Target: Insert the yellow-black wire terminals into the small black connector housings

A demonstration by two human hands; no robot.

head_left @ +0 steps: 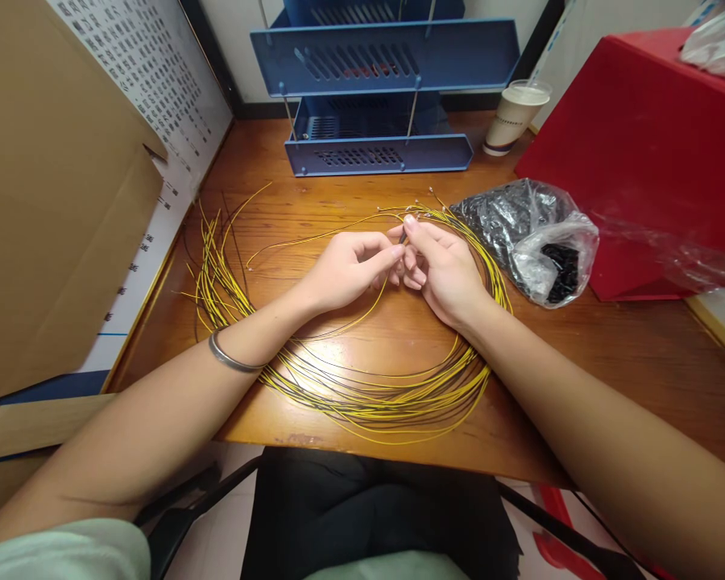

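Note:
Over the middle of the wooden table my left hand [359,270] and my right hand [447,270] meet, their fingertips close together. Between the right thumb and fingers is a small black piece [403,237], too small to name surely. A thin yellow wire runs up into my left fingers, which are pinched on it. Below and around both hands lies a loose, curved bundle of yellow and dark wires [374,395]. Its loose ends fan out at the left, and small pale tips show at the other ends, just beyond my right hand.
A clear plastic bag of black pieces [519,234] lies right of the wires, beside a red box [652,161]. Behind stand a blue tiered tray [380,157] and a paper cup [515,119]. A cardboard box [54,201] borders the left.

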